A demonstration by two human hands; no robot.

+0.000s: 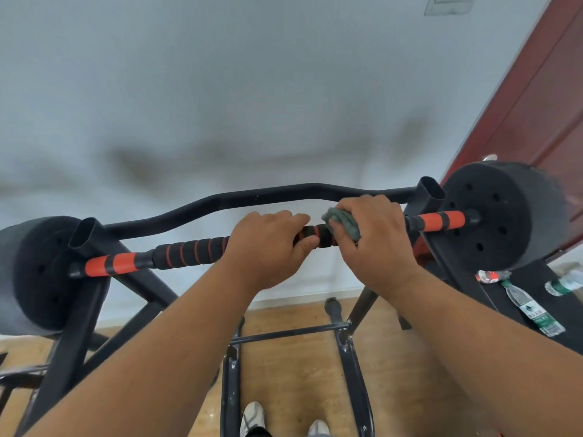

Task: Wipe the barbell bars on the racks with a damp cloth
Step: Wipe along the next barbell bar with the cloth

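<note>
A barbell bar (189, 251) with black and orange-red foam grips lies across a black rack (94, 234), with a black weight plate on each end. My left hand (268, 244) grips the bar near its middle, fingers curled over the top. Just to its right, my right hand (375, 234) holds a grey-green cloth (342, 223) wrapped against the bar. The bar under both hands is hidden.
A black curved crossbar (252, 197) runs behind the bar. The left plate (34, 275) and right plate (498, 216) flank the rack. Plastic bottles (533, 307) lie on a dark surface at right. A red-brown door (536, 99) stands behind, wooden floor and my shoes (252, 417) below.
</note>
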